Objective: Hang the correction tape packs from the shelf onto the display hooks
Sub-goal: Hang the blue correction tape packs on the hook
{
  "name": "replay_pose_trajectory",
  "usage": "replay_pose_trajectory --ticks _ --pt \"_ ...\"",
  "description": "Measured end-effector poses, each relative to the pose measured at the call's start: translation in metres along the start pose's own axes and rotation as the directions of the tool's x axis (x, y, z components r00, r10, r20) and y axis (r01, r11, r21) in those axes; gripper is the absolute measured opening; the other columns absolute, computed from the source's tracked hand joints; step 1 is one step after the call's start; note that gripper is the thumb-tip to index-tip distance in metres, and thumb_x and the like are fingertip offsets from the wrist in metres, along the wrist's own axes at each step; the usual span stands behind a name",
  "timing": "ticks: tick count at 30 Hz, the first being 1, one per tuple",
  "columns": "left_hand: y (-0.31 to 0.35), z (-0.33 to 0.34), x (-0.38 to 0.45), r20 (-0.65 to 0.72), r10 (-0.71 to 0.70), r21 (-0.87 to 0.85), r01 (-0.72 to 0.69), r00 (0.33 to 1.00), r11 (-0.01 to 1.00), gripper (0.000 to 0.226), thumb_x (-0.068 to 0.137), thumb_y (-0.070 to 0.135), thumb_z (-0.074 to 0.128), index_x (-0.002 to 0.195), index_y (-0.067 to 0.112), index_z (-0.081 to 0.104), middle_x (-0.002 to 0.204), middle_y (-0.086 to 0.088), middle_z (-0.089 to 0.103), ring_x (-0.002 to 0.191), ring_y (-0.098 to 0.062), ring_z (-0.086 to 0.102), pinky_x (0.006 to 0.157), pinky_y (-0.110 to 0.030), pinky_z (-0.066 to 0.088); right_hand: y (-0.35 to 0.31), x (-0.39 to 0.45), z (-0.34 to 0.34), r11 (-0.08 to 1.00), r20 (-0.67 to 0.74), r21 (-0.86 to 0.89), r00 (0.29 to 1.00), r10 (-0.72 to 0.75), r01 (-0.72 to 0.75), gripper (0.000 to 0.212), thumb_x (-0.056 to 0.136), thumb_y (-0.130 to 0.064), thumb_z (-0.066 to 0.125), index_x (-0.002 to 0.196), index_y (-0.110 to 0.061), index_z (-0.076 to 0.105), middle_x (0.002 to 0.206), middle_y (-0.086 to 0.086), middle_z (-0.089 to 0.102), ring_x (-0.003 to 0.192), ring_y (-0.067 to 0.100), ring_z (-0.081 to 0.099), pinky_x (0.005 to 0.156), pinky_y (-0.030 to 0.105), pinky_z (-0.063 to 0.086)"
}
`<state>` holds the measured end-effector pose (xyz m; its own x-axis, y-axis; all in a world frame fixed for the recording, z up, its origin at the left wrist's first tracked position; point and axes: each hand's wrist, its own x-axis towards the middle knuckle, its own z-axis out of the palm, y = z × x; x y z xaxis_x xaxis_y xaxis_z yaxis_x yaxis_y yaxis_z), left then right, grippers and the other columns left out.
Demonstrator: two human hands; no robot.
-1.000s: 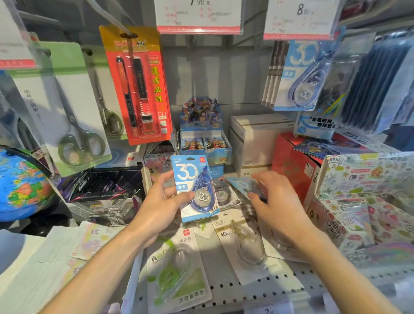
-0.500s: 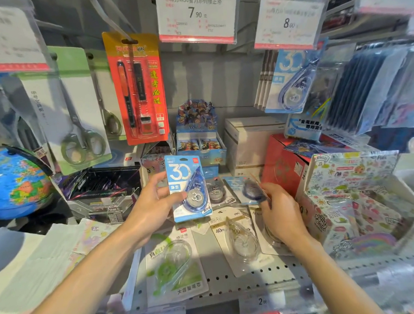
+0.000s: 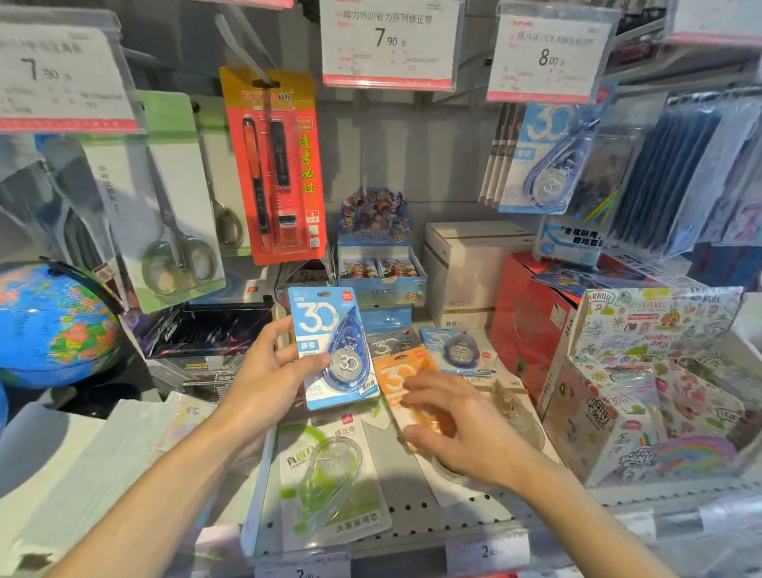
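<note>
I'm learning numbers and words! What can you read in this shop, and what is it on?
"30": blue correction tape pack in the left hand.
"30": orange pack on the shelf, under the right hand.
"7.90": middle white price tag.
"7.90": left price tag.
"8.00": right price tag.
"2.00": shelf-edge label.
Small print: too blurred.

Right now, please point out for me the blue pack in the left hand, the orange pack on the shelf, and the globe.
blue pack [image 3: 331, 347], head view, on the blister over the dispenser.
orange pack [image 3: 396, 371], head view, on its orange card above the fingers.
globe [image 3: 40, 325], head view, on its blue sphere.
</note>
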<state>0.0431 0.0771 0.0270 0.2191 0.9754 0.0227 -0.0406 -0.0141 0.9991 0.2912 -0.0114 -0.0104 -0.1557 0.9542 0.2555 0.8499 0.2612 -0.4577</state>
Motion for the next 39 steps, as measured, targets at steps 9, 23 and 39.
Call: replay_pose_trajectory --ticks 9,23,39 --pt "0.002 0.021 0.003 0.039 -0.006 0.056 0.004 0.999 0.998 0.054 0.093 -0.002 0.069 0.135 0.024 0.047 0.105 0.000 0.082 0.091 -0.013 0.079 0.065 -0.020 0.059 0.028 0.032 -0.026 0.938 -0.286 0.158 0.895 0.342 -0.308 0.021 0.101 -0.027 0.063 0.118 -0.020 0.074 0.122 -0.005 0.072 0.112 0.013 0.066 0.099 0.035 0.054" --pt "-0.006 0.037 0.008 0.043 -0.048 0.046 0.046 0.998 0.998 0.053 0.094 -0.007 0.065 0.134 0.020 0.045 0.102 0.000 0.081 0.080 -0.009 0.079 0.057 -0.016 0.057 0.058 0.077 -0.014 0.785 -0.213 -0.032 0.772 0.599 -0.619 0.047 0.094 -0.043 0.065 0.128 -0.012 0.059 0.129 0.013 0.067 0.115 0.039 0.066 0.085 0.040 0.051" --pt "0.009 0.020 -0.024 0.059 0.035 -0.093 -0.029 0.998 0.995 0.047 0.091 -0.006 0.068 0.119 0.030 0.056 0.103 -0.001 0.082 0.088 -0.015 0.080 0.063 -0.023 0.061 -0.015 0.028 -0.054 0.768 0.006 0.564 0.931 0.365 -0.305 0.052 0.062 -0.042 0.085 0.105 -0.016 0.069 0.094 -0.004 0.079 0.084 0.022 0.073 0.084 0.042 0.059"
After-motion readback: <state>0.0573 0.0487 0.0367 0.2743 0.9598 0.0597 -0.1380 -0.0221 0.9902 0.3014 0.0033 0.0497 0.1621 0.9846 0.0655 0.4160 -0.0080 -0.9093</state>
